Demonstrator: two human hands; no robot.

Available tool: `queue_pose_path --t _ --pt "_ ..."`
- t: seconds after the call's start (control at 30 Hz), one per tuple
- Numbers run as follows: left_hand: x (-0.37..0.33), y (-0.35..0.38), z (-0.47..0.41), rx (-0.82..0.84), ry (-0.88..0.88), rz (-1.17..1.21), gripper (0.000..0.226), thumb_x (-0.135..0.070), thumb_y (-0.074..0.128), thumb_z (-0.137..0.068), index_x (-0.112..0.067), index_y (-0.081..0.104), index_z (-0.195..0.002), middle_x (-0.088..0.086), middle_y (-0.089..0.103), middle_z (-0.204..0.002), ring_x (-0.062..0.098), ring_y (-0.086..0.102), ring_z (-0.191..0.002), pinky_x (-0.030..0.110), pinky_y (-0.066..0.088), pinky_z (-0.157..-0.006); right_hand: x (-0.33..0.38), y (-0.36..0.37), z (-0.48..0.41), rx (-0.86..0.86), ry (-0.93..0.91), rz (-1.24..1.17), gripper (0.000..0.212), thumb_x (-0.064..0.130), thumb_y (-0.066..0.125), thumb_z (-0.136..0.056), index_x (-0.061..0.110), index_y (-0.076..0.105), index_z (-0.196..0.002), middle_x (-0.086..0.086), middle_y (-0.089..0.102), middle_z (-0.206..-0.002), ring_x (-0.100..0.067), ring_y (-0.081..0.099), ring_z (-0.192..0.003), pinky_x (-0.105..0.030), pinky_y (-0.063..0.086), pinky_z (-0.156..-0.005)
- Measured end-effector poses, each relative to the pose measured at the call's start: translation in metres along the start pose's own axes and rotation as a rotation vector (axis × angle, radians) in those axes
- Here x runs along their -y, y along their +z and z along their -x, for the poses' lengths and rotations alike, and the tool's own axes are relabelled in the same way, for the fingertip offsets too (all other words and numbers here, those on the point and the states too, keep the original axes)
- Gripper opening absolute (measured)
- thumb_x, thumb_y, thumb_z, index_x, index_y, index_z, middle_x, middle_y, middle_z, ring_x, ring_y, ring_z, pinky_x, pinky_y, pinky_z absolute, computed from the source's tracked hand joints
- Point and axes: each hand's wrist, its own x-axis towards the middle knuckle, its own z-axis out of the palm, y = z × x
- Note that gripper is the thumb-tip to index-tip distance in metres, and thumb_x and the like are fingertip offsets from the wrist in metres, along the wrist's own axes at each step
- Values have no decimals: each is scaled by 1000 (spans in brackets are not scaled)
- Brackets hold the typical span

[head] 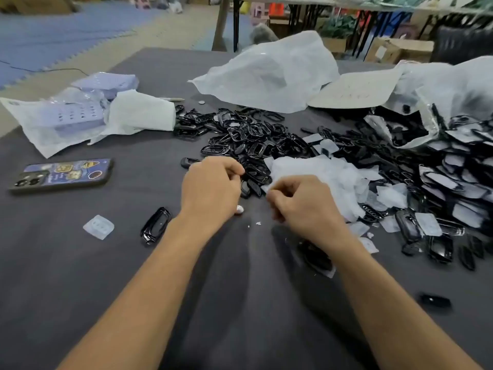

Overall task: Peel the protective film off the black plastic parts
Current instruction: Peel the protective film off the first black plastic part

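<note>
Mostly, the view is taken up by a dark grey cloth-covered bench [88, 276]. Beyond its far edge is a room floored with blue foam mats [53, 30] and crowded with folding tables [293, 12] and a brown cardboard box [400, 48].

Near the bench's middle the 2 hands meet. The left hand [210, 188] has its fingers curled round a small black plastic part [249, 186]. The right hand [298, 202], fingers bent in, pinches a pale scrap of protective film [264, 188] at that part's edge with thumb and forefinger.

Just beyond them lies a heap of bare glossy black ring-shaped parts [248, 137]. Toward the right edge spreads a larger heap of black parts with film on them [453, 182], partly inside a clear plastic bag [426, 113]. Between the 2 heaps, touching the right hand, sits a pile of loose translucent film [333, 177]. A crumpled white bag [269, 73] lies at the far edge.

Toward the left edge are lavender boxes in clear wrapping [77, 113], a phone in a blue sticker-covered case [64, 174] lying face down, and a loose square of clear film [98, 227]. A single black ring part [156, 225] lies just beside the left forearm. Another black part [434, 301] lies alone toward the near right corner.
</note>
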Motion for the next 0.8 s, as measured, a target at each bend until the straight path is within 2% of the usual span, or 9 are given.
queue_pose_path --t 0.07,0.1,0.2,0.3,0.4,0.53,0.63,0.73,0.8 --pt "1 12 -9 17 22 82 37 -1 58 -88 -32 76 -94 -14 72 -90 12 73 -73 1 43 -65 2 5 -14 -128 -7 73 14 18 71 -88 25 76 -77 11 71 -64 1 65 -62 -15 48 -64" --pt "4 21 -15 47 77 84 41 5 56 -86 -27 77 -101 -11 72 -104 15 73 -84 2 44 -74 0 9 -22 -155 -13 89 13 17 71 -87 26 76 -79 13 72 -69 1 65 -68 -16 49 -67" --pt "11 39 -20 119 275 -11 50 8 60 -77 -22 78 -113 -8 70 -120 18 59 -115 20 40 -99 3 23 -32 -150 -16 113 14 15 69 -86 25 78 -88 6 77 -85 -16 70 -84 -29 56 -82" --pt "21 46 -24 69 387 -115 35 -4 70 -78 -24 81 -104 -9 74 -108 21 60 -108 28 36 -99 0 35 -33 -159 -56 182 13 15 69 -86 23 77 -93 0 77 -88 -24 69 -86 -31 55 -80" --pt "23 45 -26 6 403 -143 19 -10 77 -77 -25 83 -86 -8 76 -90 22 63 -96 26 29 -94 -1 40 -30 -145 -91 261 19 19 69 -88 23 76 -104 -1 74 -95 -25 67 -91 -31 50 -79" --pt "22 45 -25 -7 304 -143 14 -9 81 -78 -23 79 -80 -7 75 -87 23 62 -96 21 25 -88 -3 41 -29 -109 -100 294 18 30 71 -88 25 71 -105 2 67 -98 -23 64 -93 -36 52 -79" --pt "18 44 -23 -108 249 -85 14 -10 78 -82 -23 74 -80 -11 72 -89 13 54 -96 20 25 -82 -4 44 -26 -129 -108 273 19 28 74 -88 24 70 -106 5 67 -102 -22 65 -95 -38 54 -82" --pt "11 39 -20 -257 33 17 14 -23 67 -94 -35 63 -89 -22 62 -83 3 48 -76 26 26 -69 -6 47 -23 -185 -148 264 15 21 70 -90 28 71 -103 8 68 -99 -21 67 -92 -39 55 -78" --pt "9 37 -20 -304 -74 97 16 -28 58 -100 -40 51 -92 -21 60 -71 0 55 -64 29 33 -64 -8 48 -21 -236 -160 296 16 20 67 -90 32 71 -100 11 68 -96 -20 66 -89 -36 52 -73"
